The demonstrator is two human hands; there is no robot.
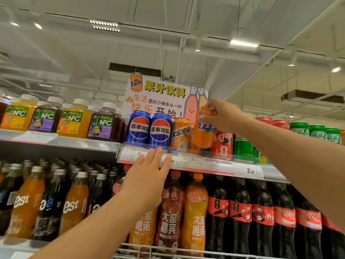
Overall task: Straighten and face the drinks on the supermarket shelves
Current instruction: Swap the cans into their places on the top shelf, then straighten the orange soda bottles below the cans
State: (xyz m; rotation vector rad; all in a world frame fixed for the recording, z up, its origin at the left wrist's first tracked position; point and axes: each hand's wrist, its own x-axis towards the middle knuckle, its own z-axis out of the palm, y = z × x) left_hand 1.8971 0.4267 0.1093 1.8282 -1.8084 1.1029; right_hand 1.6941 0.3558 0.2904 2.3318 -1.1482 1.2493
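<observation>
The right hand (pixel 222 116) grasps an orange Fanta can (pixel 204 128) by its top rim and upper wall, right of the middle of the frame. The fingers (pixel 210 105) curl over the lid and the thumb presses on the front of the label. The can seems lifted or tipped out of its row on the upper shelf (pixel 205 165), between the orange Dayao can (pixel 180 134) and the red Coca-Cola can (pixel 223 144). Whether its bottom touches the shelf, I cannot tell.

A full aluminium can is, I judge, moderately heavy for its size. Its wall is stiff but thin, so it can dent under a hard squeeze, and the smooth surface may slip (more if it is cold and wet). A grip around the middle of the body would be safer than one at the rim only.

The long axis of the can is nearly vertical but tilted, with the top leaning to the right of the frame. The blue logo faces the camera, only partly covered by the thumb.

The left hand (pixel 149 176) is open and holds nothing. Its fingers are stretched flat against the price strip (pixel 250 171), just below the two blue Pepsi cans (pixel 149 128).
</observation>
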